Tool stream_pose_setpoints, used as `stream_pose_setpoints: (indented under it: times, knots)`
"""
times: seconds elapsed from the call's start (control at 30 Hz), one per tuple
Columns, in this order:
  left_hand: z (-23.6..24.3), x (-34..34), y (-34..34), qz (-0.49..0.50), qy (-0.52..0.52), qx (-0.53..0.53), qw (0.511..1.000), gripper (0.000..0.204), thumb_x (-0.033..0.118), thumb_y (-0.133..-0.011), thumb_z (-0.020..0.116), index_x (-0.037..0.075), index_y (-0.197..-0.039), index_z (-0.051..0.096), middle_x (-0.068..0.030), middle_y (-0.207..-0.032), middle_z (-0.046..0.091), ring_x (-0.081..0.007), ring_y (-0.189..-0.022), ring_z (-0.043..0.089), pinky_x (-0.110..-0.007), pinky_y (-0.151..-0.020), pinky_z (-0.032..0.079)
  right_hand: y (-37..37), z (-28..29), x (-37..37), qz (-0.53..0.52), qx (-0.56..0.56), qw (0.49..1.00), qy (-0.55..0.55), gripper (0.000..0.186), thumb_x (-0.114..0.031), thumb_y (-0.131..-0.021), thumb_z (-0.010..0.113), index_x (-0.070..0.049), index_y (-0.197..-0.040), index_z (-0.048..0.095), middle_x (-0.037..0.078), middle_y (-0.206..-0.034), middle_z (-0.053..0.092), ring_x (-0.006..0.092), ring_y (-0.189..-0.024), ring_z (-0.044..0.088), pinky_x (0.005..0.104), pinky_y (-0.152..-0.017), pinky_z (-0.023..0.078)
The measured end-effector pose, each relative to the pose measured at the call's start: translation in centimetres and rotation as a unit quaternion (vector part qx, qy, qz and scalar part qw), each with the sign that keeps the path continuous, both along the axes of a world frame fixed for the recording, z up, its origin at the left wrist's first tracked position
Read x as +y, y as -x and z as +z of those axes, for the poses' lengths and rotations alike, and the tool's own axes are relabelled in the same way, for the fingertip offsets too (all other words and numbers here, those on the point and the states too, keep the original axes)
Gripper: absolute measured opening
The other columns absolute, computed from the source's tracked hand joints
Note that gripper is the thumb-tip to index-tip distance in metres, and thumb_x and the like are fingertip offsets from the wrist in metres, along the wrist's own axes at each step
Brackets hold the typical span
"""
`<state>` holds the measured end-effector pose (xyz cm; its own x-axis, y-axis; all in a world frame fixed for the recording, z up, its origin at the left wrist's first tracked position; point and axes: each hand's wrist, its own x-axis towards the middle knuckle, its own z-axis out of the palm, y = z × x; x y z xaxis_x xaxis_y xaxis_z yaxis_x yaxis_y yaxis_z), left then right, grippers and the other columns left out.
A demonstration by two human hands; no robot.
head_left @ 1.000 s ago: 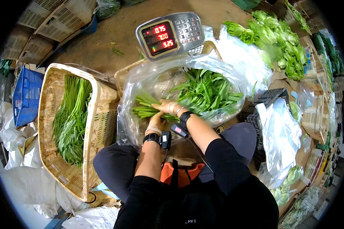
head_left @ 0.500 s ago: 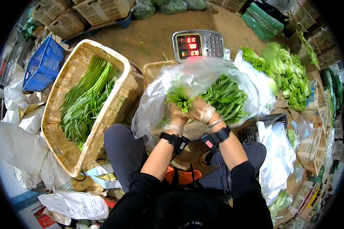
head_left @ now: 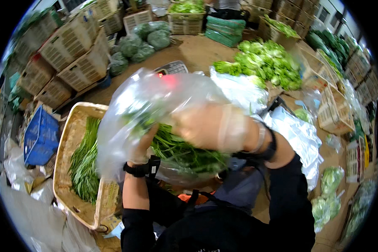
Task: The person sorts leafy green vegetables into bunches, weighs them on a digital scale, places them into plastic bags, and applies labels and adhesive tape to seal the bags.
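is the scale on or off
On: a red digit is lit on the scale, and red light glows through the plastic bag in front of it.

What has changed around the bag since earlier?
The clear plastic bag of leafy greens has been pulled up, hiding most of the silver scale. The right hand has lifted too, blurred; whether the left hand released the green stem bunch is unclear. The cream plastic crate still holds long-stemmed greens.
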<state>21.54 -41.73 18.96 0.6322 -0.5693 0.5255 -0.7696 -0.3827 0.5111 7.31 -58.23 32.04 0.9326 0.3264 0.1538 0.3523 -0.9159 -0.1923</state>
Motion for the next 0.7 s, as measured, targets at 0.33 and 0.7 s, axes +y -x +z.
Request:
stream_pose_setpoints:
  times: [0.33, 0.7]
  knots:
    - [2.7, 1.9, 2.8, -0.209, -0.062, 0.332, 0.917, 0.048, 0.017, -0.068, 0.073, 0.002, -0.109, 0.055, -0.0097, -0.106, 0.06, -0.0214, -0.094, 0.057, -0.032, -0.08, 0.046, -4.0, 4.9, -2.7, -0.05, -0.065, 0.994, 0.071, 0.055, -0.005, -0.068, 0.059, -0.017, -0.121, 0.053, 0.017, -0.075, 0.063, 0.0332, -0.075, 0.061, 0.0389, -0.072, 0.049]
    - [-3.4, 6.2, 4.0, -0.43, 0.304, 0.54, 0.656, 0.058, 0.027, -0.085, 0.056, 0.005, -0.133, 0.032, -0.0138, -0.13, 0.042, -0.0293, -0.097, 0.056, -0.038, -0.089, 0.046, -5.6, -13.6, -11.3, -0.097, -0.223, 0.954, -0.177, 0.043, -0.038, -0.068, 0.066, -0.006, -0.098, 0.064, 0.013, -0.094, 0.065, 0.0268, -0.087, 0.063, 0.0378, -0.074, 0.049]
